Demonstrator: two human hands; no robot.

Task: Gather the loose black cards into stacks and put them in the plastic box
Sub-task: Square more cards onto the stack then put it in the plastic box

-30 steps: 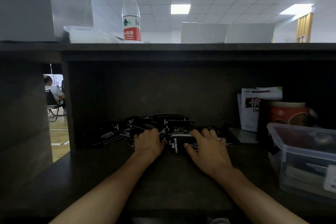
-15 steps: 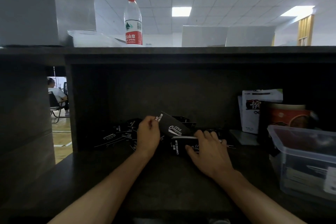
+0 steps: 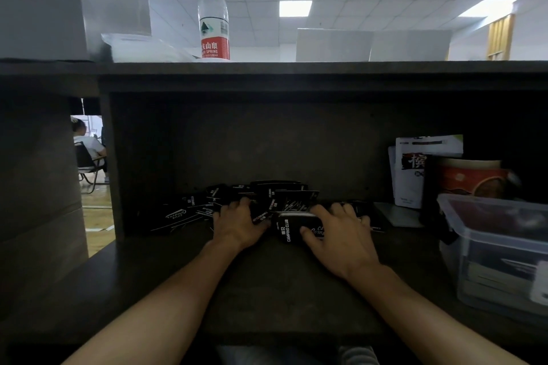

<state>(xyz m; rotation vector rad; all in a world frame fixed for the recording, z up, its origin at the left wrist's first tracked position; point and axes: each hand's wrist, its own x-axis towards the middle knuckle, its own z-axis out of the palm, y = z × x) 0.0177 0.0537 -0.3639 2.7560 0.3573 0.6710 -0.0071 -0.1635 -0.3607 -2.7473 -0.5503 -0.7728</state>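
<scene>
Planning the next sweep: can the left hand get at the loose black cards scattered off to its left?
Probably yes: the left hand rests beside the loose black cards, with only dark desk surface between them.

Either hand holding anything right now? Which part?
The right hand holds a stack of black cards on the desk, fingers over its far edge and thumb on its top face. The left hand rests on the loose cards; no clear grip visible.
</scene>
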